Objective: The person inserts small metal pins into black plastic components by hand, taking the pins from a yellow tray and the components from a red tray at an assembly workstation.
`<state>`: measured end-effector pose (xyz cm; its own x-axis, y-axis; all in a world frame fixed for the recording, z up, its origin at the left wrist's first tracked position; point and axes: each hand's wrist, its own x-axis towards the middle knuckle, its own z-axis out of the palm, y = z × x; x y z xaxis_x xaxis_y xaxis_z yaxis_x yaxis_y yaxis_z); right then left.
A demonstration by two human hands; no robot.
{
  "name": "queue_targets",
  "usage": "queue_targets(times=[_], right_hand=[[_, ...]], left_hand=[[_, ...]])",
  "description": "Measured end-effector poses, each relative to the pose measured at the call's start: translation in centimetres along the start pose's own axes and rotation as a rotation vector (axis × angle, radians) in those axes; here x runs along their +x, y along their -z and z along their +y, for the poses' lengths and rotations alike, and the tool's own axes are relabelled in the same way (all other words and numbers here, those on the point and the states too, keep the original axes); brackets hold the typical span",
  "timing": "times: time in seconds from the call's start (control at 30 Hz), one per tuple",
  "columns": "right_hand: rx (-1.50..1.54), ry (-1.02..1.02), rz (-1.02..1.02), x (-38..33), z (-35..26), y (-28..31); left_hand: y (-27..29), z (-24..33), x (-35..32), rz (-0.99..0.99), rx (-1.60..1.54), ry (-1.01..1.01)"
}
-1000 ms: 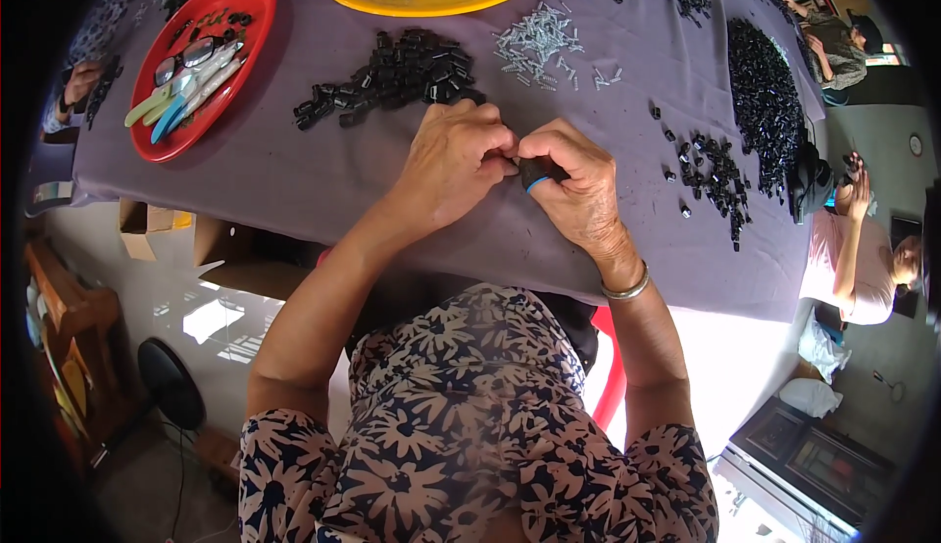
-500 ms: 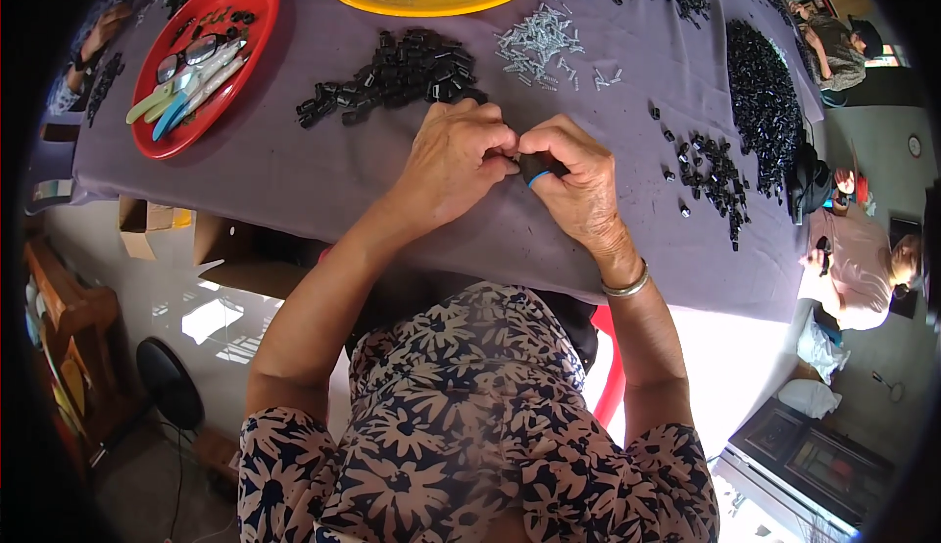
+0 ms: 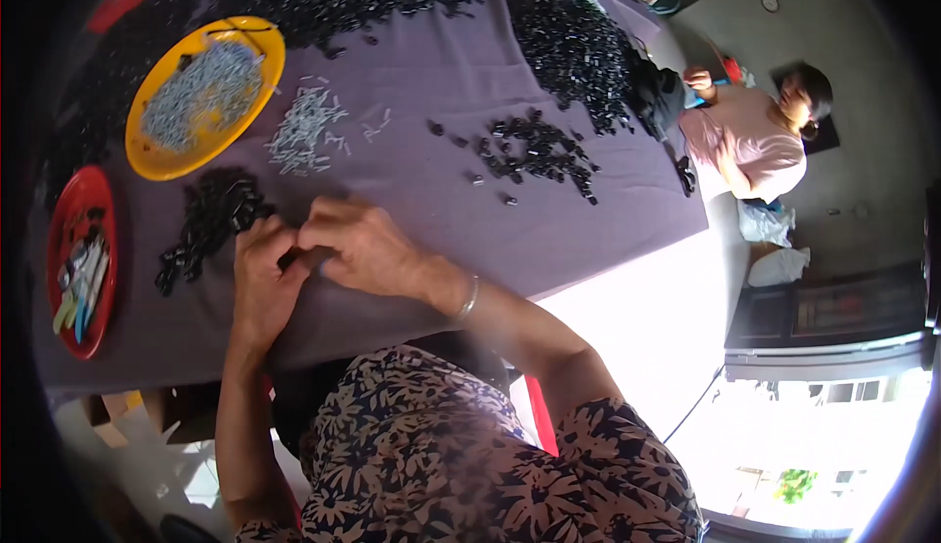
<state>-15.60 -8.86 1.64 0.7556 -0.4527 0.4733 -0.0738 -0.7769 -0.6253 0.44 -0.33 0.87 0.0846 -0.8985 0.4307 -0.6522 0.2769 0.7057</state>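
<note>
My left hand (image 3: 260, 283) and right hand (image 3: 365, 249) pinch one small black plastic piece (image 3: 287, 261) together above the purple tablecloth (image 3: 412, 190), beside a pile of black plastic parts (image 3: 211, 224).

One yellow bowl (image 3: 257, 48), seemingly two red plates (image 3: 74, 205), two hands (image 3: 294, 259).

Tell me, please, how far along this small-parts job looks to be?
Done, it seems: a small heap of black pieces beside the left hand. In hand: one dark piece pinched between it and the right hand. Left: large black piles and silver pins in the yellow dish.
</note>
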Motion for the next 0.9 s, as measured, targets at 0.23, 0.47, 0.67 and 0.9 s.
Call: queue_targets(times=[0.23,0.47,0.67,0.9], right_hand=[[0.072,-0.046,0.025,-0.3,0.3,0.0],[0.051,-0.031,0.056,-0.2,0.7,-0.4],[0.023,-0.022,0.034,0.0,0.1,-0.7],[-0.034,-0.114,0.113,-2.6,0.4,3.3]], left_hand=[[0.4,-0.3,0.0,-0.086,-0.086,0.11],[0.4,-0.4,-0.1,-0.081,-0.049,0.14],[0.3,-0.6,0.0,-0.06,-0.114,0.144],[0.1,-0.2,0.0,-0.067,-0.077,0.095]])
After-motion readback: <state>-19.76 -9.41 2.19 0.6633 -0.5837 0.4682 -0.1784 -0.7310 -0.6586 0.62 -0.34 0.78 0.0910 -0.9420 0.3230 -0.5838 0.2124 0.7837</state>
